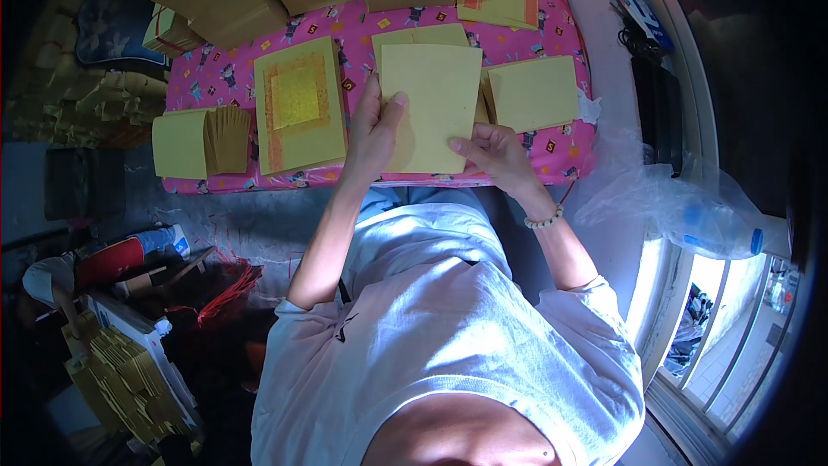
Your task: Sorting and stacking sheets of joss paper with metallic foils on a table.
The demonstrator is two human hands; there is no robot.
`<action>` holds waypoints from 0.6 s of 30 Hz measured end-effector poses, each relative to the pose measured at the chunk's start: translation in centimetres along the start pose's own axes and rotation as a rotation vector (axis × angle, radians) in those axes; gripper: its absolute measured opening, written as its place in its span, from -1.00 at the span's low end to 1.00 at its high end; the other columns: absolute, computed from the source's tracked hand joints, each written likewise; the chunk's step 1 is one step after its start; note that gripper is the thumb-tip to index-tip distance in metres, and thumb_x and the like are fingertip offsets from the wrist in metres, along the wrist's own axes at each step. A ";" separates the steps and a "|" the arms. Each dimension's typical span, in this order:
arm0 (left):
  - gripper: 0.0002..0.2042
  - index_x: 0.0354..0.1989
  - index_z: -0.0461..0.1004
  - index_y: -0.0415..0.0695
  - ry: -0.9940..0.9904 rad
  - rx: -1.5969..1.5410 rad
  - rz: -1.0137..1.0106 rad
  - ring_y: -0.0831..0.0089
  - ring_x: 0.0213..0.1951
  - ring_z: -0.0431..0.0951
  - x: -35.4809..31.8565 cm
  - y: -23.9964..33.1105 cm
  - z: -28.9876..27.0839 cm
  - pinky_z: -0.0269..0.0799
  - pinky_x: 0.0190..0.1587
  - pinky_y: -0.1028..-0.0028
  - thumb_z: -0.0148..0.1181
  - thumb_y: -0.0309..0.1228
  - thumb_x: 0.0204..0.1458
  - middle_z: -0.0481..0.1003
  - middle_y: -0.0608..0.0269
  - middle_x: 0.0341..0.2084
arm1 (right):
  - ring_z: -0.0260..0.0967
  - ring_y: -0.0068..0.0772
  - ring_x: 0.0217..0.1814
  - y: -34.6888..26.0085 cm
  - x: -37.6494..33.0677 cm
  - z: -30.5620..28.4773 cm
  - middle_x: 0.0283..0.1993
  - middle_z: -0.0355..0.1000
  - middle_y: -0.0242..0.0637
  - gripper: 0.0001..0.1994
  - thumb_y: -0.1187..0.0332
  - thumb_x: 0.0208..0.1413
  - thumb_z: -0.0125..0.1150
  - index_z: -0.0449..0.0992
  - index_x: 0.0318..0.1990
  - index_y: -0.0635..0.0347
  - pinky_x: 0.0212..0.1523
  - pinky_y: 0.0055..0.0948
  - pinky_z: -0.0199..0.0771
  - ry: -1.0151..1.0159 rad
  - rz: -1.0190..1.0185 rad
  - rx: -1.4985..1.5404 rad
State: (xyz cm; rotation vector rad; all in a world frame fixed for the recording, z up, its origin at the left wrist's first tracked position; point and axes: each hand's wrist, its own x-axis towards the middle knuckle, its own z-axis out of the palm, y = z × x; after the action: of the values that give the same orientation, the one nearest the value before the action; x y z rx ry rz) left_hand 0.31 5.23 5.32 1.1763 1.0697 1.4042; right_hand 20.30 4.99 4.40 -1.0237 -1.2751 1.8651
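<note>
A: Left to right on the pink surface [552,164]: fanned yellow stack [226,136], gold-foil stack [297,103], then the sheet [429,108] in hand.

B: Grip?

A: Left hand [373,134] closed on the sheet's left edge, thumb on top. Right hand [493,151] pinches its lower right corner. Sheet held just above the surface.

B: Handling?

A: Judged light, thin, floppy, easily creased. Best taken by the edges, both sides supported.

clear plastic bag [681,207] with blue cap at right by the window, blue-white printed package [636,2] upper right
</note>
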 end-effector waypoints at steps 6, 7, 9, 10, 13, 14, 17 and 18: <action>-0.72 0.06 0.25 -0.20 0.053 0.048 0.001 0.59 -0.16 0.40 0.1 -0.2 -0.3 0.31 -0.10 0.54 -0.10 -0.53 0.18 0.43 0.26 -0.20 | 0.44 -0.65 -0.36 1.5 -0.4 0.1 -0.36 0.50 -0.40 -0.78 0.31 0.10 0.23 0.53 -0.24 0.31 -0.36 -0.69 0.51 0.047 0.008 -0.068; -0.72 0.06 0.25 -0.20 0.050 0.048 0.002 0.59 -0.16 0.40 0.1 -0.3 -0.3 0.31 -0.10 0.54 -0.10 -0.53 0.18 0.43 0.26 -0.20 | 0.44 -0.65 -0.36 1.3 -0.4 0.0 -0.36 0.50 -0.40 -0.78 0.31 0.10 0.23 0.53 -0.24 0.31 -0.36 -0.69 0.51 0.049 0.006 -0.068; -0.73 0.04 0.25 -0.20 0.057 0.037 0.005 0.57 -0.19 0.41 0.0 -0.4 0.0 0.32 -0.12 0.52 -0.08 -0.51 0.17 0.43 0.24 -0.23 | 0.45 -0.65 -0.33 0.8 -0.4 -0.2 -0.37 0.49 -0.39 -0.80 0.35 0.10 0.23 0.49 -0.20 0.31 -0.37 -0.69 0.51 0.005 0.132 -0.090; -0.73 0.04 0.25 -0.20 0.050 0.034 0.005 0.57 -0.19 0.41 0.1 -0.3 0.0 0.32 -0.12 0.52 -0.08 -0.51 0.17 0.43 0.24 -0.23 | 0.45 -0.65 -0.33 0.7 -0.3 -0.6 -0.37 0.49 -0.39 -0.80 0.35 0.10 0.23 0.49 -0.20 0.31 -0.37 -0.69 0.51 0.013 0.131 -0.088; -0.73 0.04 0.24 -0.20 -0.150 0.198 -0.067 0.55 -0.19 0.41 0.1 0.6 0.0 0.32 -0.13 0.51 -0.05 -0.49 0.16 0.43 0.20 -0.22 | 0.46 -0.62 -0.28 -0.6 0.3 -1.7 -0.30 0.49 -0.33 -0.76 0.43 0.11 0.20 0.41 -0.08 0.29 -0.36 -0.67 0.53 0.118 -0.158 0.055; -0.73 0.02 0.25 -0.20 -0.219 0.225 -0.077 0.54 -0.20 0.42 0.2 0.7 0.4 0.33 -0.14 0.50 -0.04 -0.47 0.15 0.42 0.20 -0.24 | 0.47 -0.58 -0.26 -1.7 0.3 -2.1 -0.26 0.48 -0.29 -0.72 0.46 0.10 0.19 0.36 -0.05 0.29 -0.35 -0.64 0.55 0.165 -0.185 0.049; -0.73 -0.01 0.26 -0.20 -0.353 0.240 -0.138 0.53 -0.22 0.42 1.4 -0.1 1.0 0.33 -0.16 0.50 0.02 -0.43 0.13 0.42 0.21 -0.27 | 0.49 -0.49 -0.22 -2.2 0.5 -4.7 -0.16 0.44 -0.21 -0.68 0.50 0.08 0.18 0.29 -0.01 0.33 -0.31 -0.55 0.62 0.195 -0.233 -0.045; -0.72 -0.02 0.27 -0.19 -0.413 0.231 -0.191 0.53 -0.23 0.42 2.1 -0.1 1.3 0.33 -0.18 0.50 0.07 -0.41 0.11 0.42 0.22 -0.29 | 0.49 -0.47 -0.22 -2.4 0.4 -5.2 -0.16 0.44 -0.21 -0.68 0.51 0.08 0.18 0.29 -0.02 0.34 -0.31 -0.53 0.62 0.230 -0.252 -0.019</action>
State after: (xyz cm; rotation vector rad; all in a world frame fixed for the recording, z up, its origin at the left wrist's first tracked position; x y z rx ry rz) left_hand 1.51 7.35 5.70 1.4144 1.0306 0.8567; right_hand 24.86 8.34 5.40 -1.0046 -1.2245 1.5032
